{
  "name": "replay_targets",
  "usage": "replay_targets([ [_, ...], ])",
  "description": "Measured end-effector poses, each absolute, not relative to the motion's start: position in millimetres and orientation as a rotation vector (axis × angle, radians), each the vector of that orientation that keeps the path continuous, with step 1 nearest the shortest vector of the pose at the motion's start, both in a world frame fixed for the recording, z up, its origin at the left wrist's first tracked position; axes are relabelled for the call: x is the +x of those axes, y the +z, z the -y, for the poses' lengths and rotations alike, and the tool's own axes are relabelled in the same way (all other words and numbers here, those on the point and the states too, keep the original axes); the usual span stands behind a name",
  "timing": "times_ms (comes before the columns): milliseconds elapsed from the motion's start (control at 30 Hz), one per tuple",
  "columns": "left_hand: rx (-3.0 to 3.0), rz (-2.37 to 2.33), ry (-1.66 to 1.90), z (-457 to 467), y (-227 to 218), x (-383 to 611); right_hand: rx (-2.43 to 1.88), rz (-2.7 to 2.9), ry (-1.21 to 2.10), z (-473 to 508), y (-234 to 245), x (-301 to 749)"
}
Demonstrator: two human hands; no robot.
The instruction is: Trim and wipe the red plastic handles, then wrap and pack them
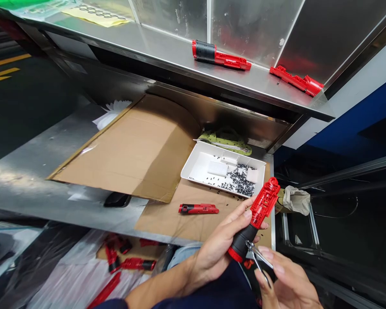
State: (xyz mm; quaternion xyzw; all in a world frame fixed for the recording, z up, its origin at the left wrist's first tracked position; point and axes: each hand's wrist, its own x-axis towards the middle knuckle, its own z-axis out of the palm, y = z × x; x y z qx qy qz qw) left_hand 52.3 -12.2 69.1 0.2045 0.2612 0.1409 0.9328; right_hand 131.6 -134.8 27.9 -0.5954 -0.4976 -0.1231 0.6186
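My left hand [220,238] is wrapped around a red and black plastic housing [263,205], with its ribbed red inner side facing up and its black sleeve toward me. In my right hand [291,281], thumb and fingers pinch a pair of shiny metal tweezers [260,259]. Their joined end touches or nearly touches the side of the black sleeve; whether it grips a small part there I cannot make out. Beyond my left hand, a white tray [188,165] contains many small black parts [242,180] and a few pale blocks. Another red and black housing [198,209] lies on the cardboard.
A large cardboard sheet [128,146] leans over the bench's left part. Behind the tray is a green patterned pouch [227,142]. On the steel shelf [167,56] lie a red-black housing [209,53] and a red half shell [296,80]. More housings [137,263] sit below the bench.
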Motion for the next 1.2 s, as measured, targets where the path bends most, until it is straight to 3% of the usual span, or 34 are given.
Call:
replay_targets([
  [767,0.394,-0.520,0.256,14,67,51,-1.355,1.126,-0.222,129,53,131],
  [1200,0.414,-0.536,0.272,15,69,50,-1.378,1.153,-0.295,138,25,128],
])
